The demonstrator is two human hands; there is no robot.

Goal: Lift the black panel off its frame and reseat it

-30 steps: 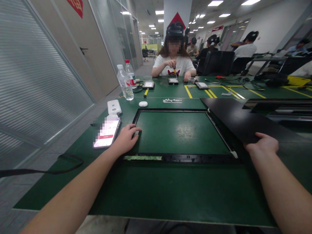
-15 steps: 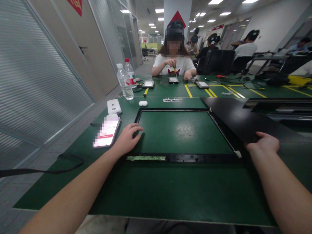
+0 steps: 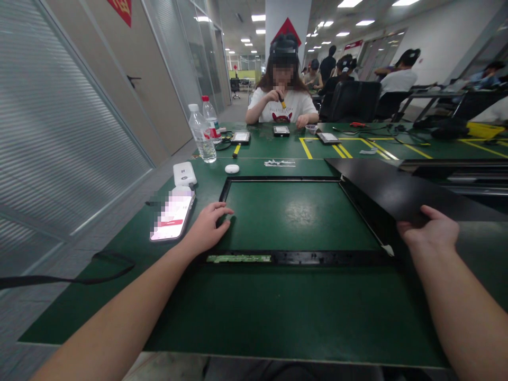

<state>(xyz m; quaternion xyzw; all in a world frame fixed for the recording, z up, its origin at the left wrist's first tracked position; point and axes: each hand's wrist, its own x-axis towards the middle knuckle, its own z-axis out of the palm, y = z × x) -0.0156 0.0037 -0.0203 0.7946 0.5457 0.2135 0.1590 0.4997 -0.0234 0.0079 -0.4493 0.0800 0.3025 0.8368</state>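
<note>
This place is looking like an office doubling as an electronics workshop. Glass partitions (image 3: 200, 47) and a door (image 3: 156, 100) are lining the left side, ceiling lights (image 3: 350, 3) are shining overhead, and black chairs (image 3: 354, 103) are standing farther back. On the green table (image 3: 254, 312), yellow tape (image 3: 306, 148) is marking out areas, hard drives (image 3: 281, 130) are lying about, and a frame (image 3: 329, 258) is showing a circuit board (image 3: 238, 259). Opposite, a person (image 3: 297, 103) is holding a screwdriver (image 3: 283, 105); other people (image 3: 398, 82) are sitting beyond.
</note>
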